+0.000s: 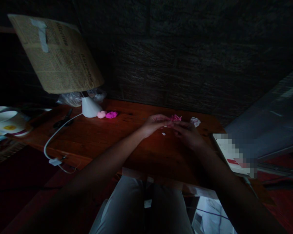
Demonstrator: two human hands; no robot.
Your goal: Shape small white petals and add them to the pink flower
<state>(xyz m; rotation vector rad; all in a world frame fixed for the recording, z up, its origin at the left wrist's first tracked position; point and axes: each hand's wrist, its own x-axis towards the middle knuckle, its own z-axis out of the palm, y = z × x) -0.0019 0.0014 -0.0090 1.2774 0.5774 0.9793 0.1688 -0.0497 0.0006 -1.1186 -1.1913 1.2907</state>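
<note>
Both my hands meet over the middle of a reddish wooden table (92,136). My left hand (154,124) has its fingers curled together at the fingertips of my right hand (187,134), which is also closed. Between and just behind the fingertips shows a crumpled bright pink piece (175,118); the light is too dim to say which hand grips it. A tiny white scrap (163,133) lies on the table under the hands. A crumpled white piece (195,121) lies just right of the pink one.
A white lamp base (90,107) with a newspaper shade (56,55) stands at the back left, its white cable (54,136) trailing to the table's front edge. A pale pink lump (102,114) and a magenta lump (111,114) lie beside it. Black scissors (63,121), bowls (7,125), a booklet (230,152).
</note>
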